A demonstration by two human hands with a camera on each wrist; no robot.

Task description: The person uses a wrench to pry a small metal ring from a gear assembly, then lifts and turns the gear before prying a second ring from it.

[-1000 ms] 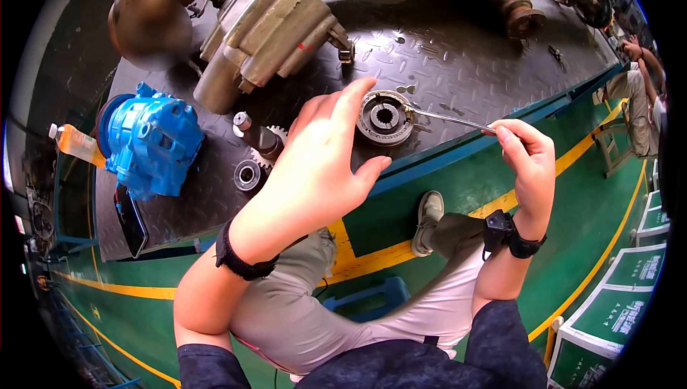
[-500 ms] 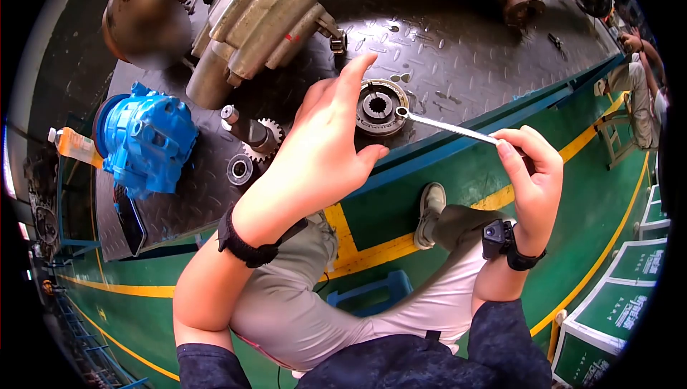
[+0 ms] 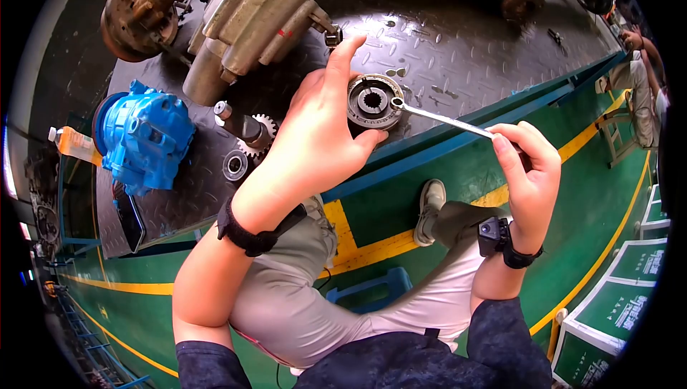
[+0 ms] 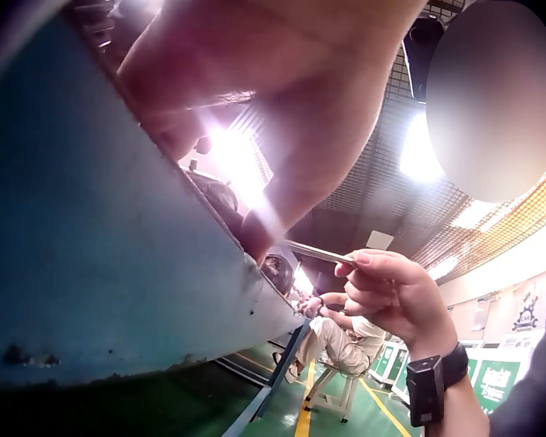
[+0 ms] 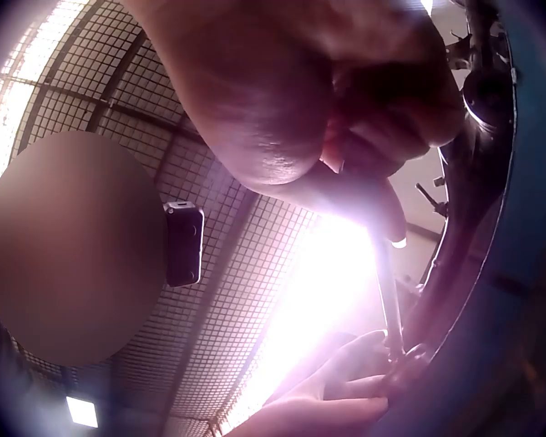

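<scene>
On the dark metal table lies a round splined hub [image 3: 373,100] with rings around its toothed bore. My left hand [image 3: 315,128] spreads around its left side, index finger stretched past it and thumb at the near rim. The left fingers [image 4: 173,127] hang over the table edge in the left wrist view. My right hand [image 3: 533,174] pinches one end of a slim steel wrench [image 3: 447,121] between thumb and fingers. The wrench's ring end overlaps the hub's right rim. In the right wrist view the wrench [image 5: 389,300] runs from the right fingers toward the left hand.
Left of the hub lie a shaft with a gear [image 3: 243,128] and a small bearing [image 3: 235,165]. A blue compressor-like unit [image 3: 145,135], a phone [image 3: 129,221] and a large metal housing [image 3: 250,24] stand farther left and back. The table's blue edge [image 3: 429,149] runs below the hands.
The wrench's ring end has moved left onto the hub's right rim and its face now shows. The left thumb has closed in on the hub's near rim.
</scene>
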